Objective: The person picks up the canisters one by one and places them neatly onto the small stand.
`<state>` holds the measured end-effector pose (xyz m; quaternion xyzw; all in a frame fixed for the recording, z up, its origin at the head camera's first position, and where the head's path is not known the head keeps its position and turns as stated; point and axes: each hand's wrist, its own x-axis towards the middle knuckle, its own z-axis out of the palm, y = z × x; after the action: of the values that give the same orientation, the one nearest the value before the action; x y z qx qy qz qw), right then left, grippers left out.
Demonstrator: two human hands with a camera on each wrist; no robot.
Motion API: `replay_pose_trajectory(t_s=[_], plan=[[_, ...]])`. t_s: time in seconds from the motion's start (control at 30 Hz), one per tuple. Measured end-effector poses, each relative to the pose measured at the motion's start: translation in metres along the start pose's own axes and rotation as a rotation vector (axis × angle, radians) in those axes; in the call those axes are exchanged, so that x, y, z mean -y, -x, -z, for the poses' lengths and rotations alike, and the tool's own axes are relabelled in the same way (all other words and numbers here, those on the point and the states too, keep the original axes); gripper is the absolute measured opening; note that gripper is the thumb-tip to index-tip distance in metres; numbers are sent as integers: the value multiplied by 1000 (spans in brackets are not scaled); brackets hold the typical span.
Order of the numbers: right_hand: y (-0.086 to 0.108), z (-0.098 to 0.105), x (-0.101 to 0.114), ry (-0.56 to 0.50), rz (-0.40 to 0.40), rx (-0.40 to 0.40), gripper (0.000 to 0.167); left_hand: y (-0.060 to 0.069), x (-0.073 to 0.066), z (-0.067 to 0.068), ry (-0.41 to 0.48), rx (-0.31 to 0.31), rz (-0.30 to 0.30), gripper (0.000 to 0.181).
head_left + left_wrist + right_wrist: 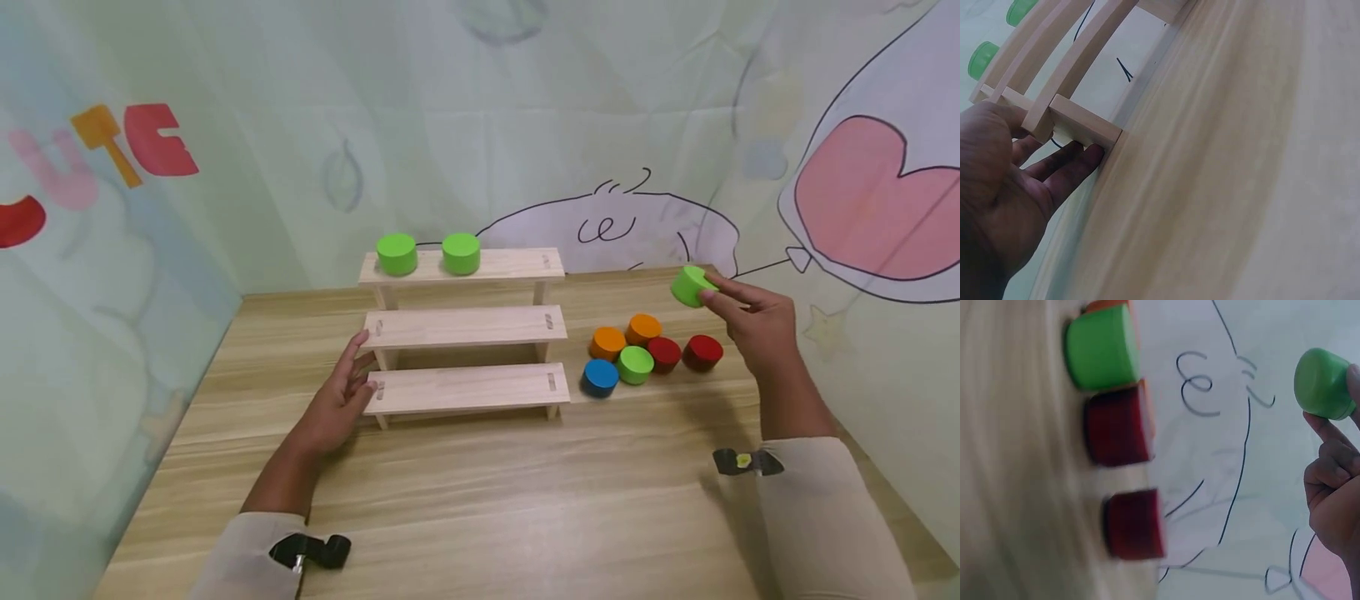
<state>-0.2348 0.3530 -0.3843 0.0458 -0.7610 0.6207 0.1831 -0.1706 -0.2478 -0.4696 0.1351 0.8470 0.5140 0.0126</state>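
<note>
Rack [465, 390] of pale, grained wood, its long boards [465, 326] running left to right, was gripped at its left end by the left hand [333, 408]. Off its right end sat, smooth and squat, a blue block [600, 379], a loose green block [636, 365], two red blocks [664, 355], two orange blocks [644, 329]. Farther back, the right hand [759, 323] pinched a tilted green block [688, 286], well right of the top board [513, 263], where two upright green blocks [461, 254] stood.
</note>
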Motion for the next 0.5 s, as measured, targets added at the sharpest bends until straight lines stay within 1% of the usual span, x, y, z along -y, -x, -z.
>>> replay_pose_trajectory(t_s=[0.07, 0.13, 0.33, 0.5], plan=[[-7, -10, 9, -23, 36, 8, 38, 0, 1, 0, 0, -2, 1, 79], [-13, -20, 17, -8, 60, 14, 37, 0, 1, -1, 1, -3, -2, 79], [-26, -47, 41, 130, 97, 9, 37, 1, 3, -1, 0, 2, -9, 78], [-35, -65, 60, 179, 163, 43, 37, 0, 1, 0, -5, 2, -15, 77]])
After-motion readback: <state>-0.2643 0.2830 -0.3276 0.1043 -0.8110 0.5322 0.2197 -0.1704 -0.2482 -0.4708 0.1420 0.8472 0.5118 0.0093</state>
